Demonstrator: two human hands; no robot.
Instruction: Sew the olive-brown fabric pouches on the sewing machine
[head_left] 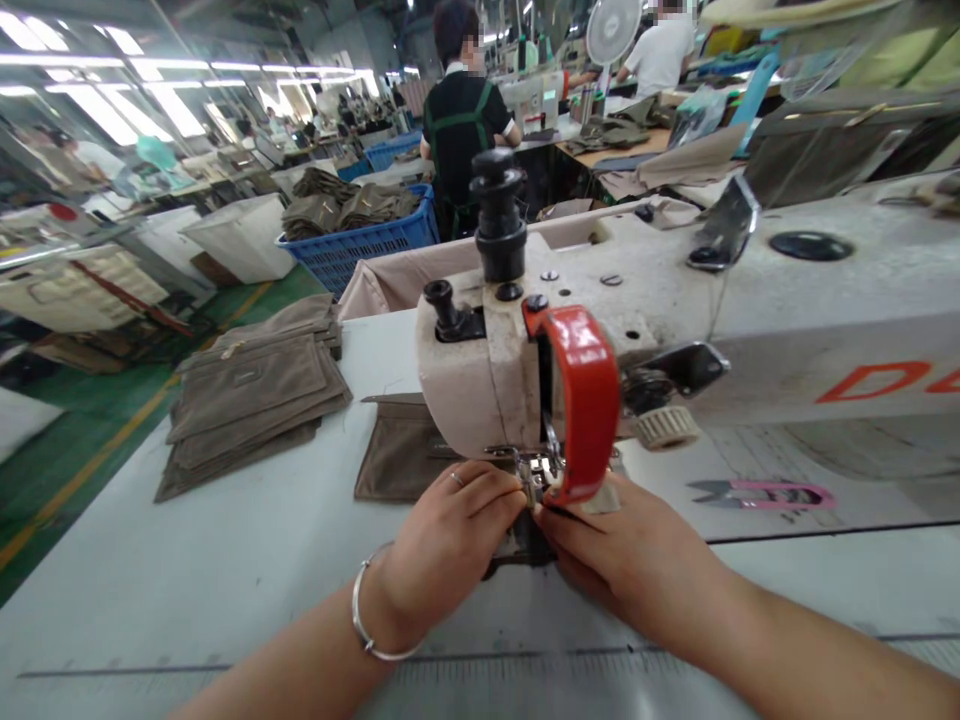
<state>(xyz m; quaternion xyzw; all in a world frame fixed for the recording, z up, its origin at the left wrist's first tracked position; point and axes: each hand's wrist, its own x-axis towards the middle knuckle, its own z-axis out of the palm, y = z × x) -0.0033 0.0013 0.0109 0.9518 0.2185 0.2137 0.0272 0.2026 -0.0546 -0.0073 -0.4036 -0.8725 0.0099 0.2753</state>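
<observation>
Pinching something small at the presser foot (534,478) with my left hand (450,540) and right hand (622,560) — fingertips together (held bit hidden), brown fabric piece (394,450) beneath — pink snips (761,492) nearby.

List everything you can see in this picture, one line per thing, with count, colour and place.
sewing machine: one, off-white with an orange guard, on the table at centre and right
fabric piece: one, brown, under the machine head, running back to the left
fabric stack: one pile, brown, on the table at left
thread snips: one, pink handles, on the table right of the needle
table: one, pale grey, across the foreground
crate: one, blue, full of brown pieces, behind the table
fan: one, white, top centre
people: two nearest, standing at the back, one in black, one in white
left hand: one, ring and silver bracelet, fingers at the presser foot
right hand: one, on the fabric beside the needle
</observation>
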